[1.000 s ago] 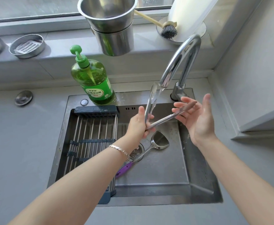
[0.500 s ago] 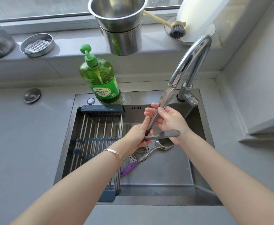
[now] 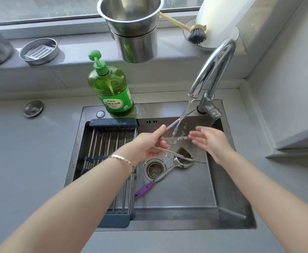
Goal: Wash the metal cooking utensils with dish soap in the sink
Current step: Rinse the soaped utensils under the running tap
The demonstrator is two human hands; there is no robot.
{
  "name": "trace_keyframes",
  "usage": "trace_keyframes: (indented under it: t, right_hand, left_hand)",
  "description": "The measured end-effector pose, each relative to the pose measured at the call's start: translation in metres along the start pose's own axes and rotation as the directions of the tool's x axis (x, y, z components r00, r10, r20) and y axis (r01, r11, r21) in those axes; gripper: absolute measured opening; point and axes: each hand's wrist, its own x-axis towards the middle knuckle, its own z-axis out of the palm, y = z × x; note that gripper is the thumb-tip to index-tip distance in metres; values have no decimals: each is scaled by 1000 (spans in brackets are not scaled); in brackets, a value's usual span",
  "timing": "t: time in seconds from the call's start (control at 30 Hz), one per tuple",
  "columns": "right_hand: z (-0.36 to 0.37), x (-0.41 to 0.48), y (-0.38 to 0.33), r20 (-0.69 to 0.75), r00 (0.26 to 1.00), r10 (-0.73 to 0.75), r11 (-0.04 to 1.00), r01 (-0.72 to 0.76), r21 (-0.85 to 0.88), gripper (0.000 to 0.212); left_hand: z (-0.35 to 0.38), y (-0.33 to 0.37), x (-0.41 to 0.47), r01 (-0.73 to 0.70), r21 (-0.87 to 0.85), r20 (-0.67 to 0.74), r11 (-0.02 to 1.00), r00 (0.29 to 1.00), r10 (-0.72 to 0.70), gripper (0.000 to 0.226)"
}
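Left grip [image 3: 148, 145] pinches tongs [image 3: 177, 154] | right grip [image 3: 210, 141] blurred, seemingly open

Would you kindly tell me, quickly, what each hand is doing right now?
Left hand: closed, holding the metal tongs under the tap water.
Right hand: open, fingers straight, holding nothing.

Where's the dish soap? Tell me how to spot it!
Find the metal sink under the window. On its back edge, left of the curved tap, stands a bottle. It is the only see-through green thing there, with a green pump on top.
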Motion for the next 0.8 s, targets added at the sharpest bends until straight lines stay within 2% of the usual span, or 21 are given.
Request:
trace_keyframes:
  t: [0.1,0.17,0.3,0.4,0.53,0.6,0.7,0.8]
  right_hand:
    - [-26,-4,22,-68,991,113,993,-115,-25,30]
    - [-33,-7,31,-89,984,153,988,-155,-18,30]
    - [-31,-12,37,-92,980,179,983,-182,-24,29]
    - [-25,-14,42,-68,983,172,983,-175,-57,28]
    - [-17,-15,61,-40,972,231,968,-234,-92,28]
    - [-12,-10,79,-40,948,315,943,-318,-102,28]
    - [0,5,114,-69,883,464,876,-469,-110,30]
    - [13,30,149,-100,824,558,817,-566,-111,31]
  left_hand:
    - [6,18,-2,-34,56,-48,998,998,36,17]
    - [21,29,-7,-66,94,-30,993,997,69,7]
    - [57,45,-13,-164,345,-22,924,983,183,21]
    - [68,46,-9,-238,494,-65,836,949,309,18]
    - [53,26,-3,-193,590,-141,784,931,336,19]
    - [40,4,1,-120,588,-178,800,946,272,23]
    - [22,-32,11,-24,490,-217,871,965,148,25]
    - [9,-60,23,1,351,-251,936,964,93,8]
